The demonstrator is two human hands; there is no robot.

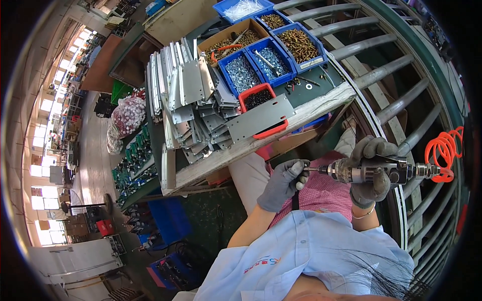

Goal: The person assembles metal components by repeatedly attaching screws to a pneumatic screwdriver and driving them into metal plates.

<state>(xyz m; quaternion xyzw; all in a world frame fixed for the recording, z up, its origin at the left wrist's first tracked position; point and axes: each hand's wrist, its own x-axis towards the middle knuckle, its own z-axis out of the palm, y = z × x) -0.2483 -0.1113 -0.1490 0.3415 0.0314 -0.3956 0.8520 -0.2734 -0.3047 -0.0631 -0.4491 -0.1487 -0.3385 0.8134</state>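
My right hand, in a grey glove, is wrapped round a silver and black air screwdriver held level in front of my body. Its thin tip points left. My left hand, gloved too, pinches the bit at that end between thumb and fingers; whether a small screw is there as well is hidden. An orange coiled air hose hangs by the tool's right end. Beyond my hands, a flat metal plate with holes lies across the bench edge, over a red bin of dark screws.
Stacked metal brackets cover the bench's left part. Blue bins of screws and a cardboard box stand behind. The bench's worn edge runs before me. A rack of metal rollers stands at right. Circuit boards lie at left.
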